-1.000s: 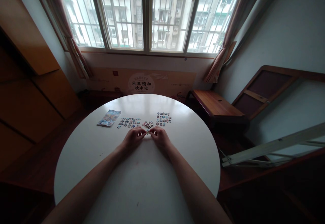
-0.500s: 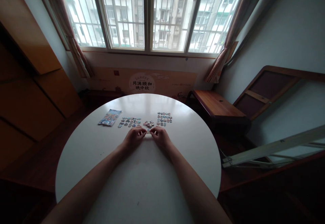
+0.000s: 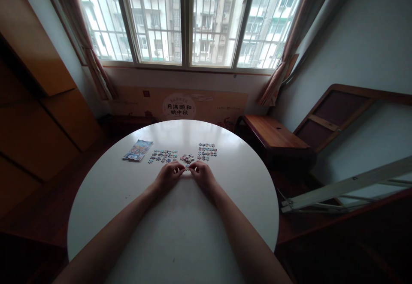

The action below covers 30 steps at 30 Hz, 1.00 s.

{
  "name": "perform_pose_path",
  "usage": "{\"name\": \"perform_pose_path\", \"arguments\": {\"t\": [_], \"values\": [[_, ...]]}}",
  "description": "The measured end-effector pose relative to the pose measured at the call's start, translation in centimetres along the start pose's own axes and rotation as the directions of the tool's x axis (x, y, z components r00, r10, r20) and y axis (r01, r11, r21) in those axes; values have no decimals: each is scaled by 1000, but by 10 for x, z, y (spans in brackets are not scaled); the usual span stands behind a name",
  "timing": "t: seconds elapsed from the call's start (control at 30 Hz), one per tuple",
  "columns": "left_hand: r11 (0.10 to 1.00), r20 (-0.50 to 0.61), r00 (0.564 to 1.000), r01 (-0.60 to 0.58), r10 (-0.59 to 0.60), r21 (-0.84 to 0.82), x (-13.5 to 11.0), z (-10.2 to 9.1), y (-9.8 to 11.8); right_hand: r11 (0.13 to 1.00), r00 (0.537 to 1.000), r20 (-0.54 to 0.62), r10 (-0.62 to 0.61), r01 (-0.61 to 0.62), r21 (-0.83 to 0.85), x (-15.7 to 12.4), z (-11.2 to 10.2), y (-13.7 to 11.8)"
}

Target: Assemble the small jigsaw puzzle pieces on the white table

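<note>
Between my fingertips is a small jigsaw puzzle piece (image 3: pixel 187 168), low over the white table. My left hand (image 3: pixel 170 173) pinches it from the left, and my right hand (image 3: pixel 202 173) pinches it from the right. Just beyond my fingers lies a small heap of jigsaw pieces (image 3: pixel 187 158). Several pieces are spread in loose rows (image 3: pixel 164 156) at the left, beyond my left hand. Another set of rows (image 3: pixel 207 151) lies beyond my right hand. The print on the held piece is too small to make out.
A colourful picture sheet (image 3: pixel 138 150) lies at the left on the round white table (image 3: pixel 183 232). Past the table's right edge stands a wooden bench (image 3: pixel 273 131). A printed cardboard panel (image 3: pixel 209 104) leans under the window. Tall cabinets (image 3: pixel 61 125) line the left.
The view has shifted slightly, moving everything a little in the picture. Both hands keep their pinch on the puzzle piece, with almost no movement.
</note>
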<state>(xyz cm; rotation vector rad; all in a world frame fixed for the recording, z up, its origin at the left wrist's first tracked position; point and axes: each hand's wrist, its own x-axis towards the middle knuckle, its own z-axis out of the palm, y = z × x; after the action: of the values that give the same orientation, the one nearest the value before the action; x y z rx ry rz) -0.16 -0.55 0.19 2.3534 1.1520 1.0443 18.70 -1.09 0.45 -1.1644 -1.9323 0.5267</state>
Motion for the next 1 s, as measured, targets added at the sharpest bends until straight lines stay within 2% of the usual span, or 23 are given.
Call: {"name": "perform_pose_path", "arguments": {"t": [1.0], "values": [[998,-9,1000,-1,2,70,0,0,2,1000,1000,8,6,-6,-25,0,0,1]]}}
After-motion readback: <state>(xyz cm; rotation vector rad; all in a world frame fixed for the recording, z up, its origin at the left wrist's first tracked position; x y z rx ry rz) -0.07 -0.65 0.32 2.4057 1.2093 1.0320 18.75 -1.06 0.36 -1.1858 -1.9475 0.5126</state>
